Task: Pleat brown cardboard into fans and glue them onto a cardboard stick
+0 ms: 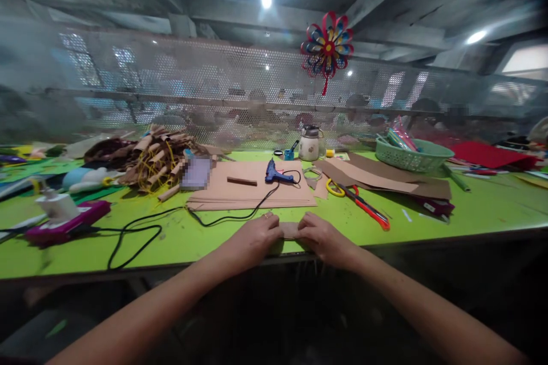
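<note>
Between my two hands lies a small strip of brown paper (289, 230), at the near edge of the green table. My left hand (262, 235) grips its left end with fingers curled, a ring on one finger. On the opposite end my right hand (322, 236) has its fingers bent and pressed down. Beyond them a blue glue gun (276, 173) rests on a stack of brown paper sheets (214, 185), beside a narrow dark brown strip (242, 181). Scissors (358, 199) with red and yellow handles lie to the right of the sheets.
A black cord (231, 218) runs left toward a purple power strip (68, 225) with a white plug. Rolled brown paper pieces (156, 159) are heaped at left. A green basket (413, 157) and a jar (309, 144) stand at the back, before a perforated metal screen (205, 85).
</note>
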Demonstrator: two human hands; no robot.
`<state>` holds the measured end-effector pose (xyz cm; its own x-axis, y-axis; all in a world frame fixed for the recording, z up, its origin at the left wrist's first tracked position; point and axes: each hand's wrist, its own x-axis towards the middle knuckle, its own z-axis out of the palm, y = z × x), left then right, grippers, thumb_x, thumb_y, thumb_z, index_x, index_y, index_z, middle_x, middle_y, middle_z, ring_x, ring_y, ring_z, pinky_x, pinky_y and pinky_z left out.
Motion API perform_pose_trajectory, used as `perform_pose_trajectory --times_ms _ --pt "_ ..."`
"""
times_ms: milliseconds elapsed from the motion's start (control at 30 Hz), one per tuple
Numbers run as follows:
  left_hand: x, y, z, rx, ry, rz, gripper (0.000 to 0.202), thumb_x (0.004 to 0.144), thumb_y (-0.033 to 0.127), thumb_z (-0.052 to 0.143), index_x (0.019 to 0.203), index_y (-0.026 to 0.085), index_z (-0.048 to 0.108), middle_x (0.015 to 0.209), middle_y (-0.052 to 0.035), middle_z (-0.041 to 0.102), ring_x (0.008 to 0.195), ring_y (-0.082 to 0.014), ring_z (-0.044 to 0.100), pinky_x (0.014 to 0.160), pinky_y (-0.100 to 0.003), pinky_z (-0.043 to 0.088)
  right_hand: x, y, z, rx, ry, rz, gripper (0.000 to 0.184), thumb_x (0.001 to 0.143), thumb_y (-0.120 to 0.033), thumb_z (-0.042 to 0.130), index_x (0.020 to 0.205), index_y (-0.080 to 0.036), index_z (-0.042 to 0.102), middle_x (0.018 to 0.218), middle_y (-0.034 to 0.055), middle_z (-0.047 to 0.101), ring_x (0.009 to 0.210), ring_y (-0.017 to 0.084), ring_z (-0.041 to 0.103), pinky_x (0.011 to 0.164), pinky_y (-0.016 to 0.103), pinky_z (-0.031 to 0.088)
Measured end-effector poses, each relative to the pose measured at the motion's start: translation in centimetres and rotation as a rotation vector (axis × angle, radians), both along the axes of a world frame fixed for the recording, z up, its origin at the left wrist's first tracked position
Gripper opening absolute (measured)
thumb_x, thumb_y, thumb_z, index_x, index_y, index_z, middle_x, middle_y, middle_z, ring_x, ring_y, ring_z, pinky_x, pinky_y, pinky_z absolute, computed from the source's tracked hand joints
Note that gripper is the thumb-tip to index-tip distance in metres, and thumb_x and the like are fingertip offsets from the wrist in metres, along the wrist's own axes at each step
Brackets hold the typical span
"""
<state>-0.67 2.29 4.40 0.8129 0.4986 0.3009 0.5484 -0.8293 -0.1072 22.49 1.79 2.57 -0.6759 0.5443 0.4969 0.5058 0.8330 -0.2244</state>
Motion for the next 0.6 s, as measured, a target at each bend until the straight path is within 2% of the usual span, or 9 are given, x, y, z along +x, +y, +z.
perform_pose_trajectory --times_ms 167,367,600 --pt "0.1 0.5 -0.6 -0.018 -0.032 -0.011 0.016 0.091 0.016 0.041 0.084 0.016 0.056 0.086 -0.0059 0.05 0.076 -0.0159 0.045 0.067 -0.028 0.038 -0.1 0.0 0.1 -0.037 0.026 0.005 0.014 0.088 -0.014 0.053 0.085 -0.016 0.066 0.081 0.0066 0.056 0.08 0.017 0.049 0.067 0.027 0.04" --pt "0.3 0.4 0.1 -0.104 -0.065 0.019 0.019 0.091 0.019 0.04 0.084 0.014 0.057 0.083 -0.0063 0.05 0.074 -0.0156 0.046 0.064 -0.027 0.037 -0.7 0.5 0.1 -0.026 -0.03 -0.068 0.018 0.089 -0.013 0.049 0.077 -0.015 0.062 0.076 0.0055 0.054 0.073 0.015 0.048 0.063 0.026 0.037" --pt "0.4 0.7 0.2 -0.329 -0.207 0.035 0.023 0.091 0.018 0.04 0.08 0.015 0.06 0.08 -0.0044 0.05 0.073 -0.0137 0.047 0.064 -0.025 0.035 -0.4 1.2 1.9 -0.23 -0.059 0.007 0.017 0.088 -0.014 0.05 0.083 -0.014 0.065 0.076 0.0046 0.059 0.069 0.013 0.052 0.063 0.023 0.039"
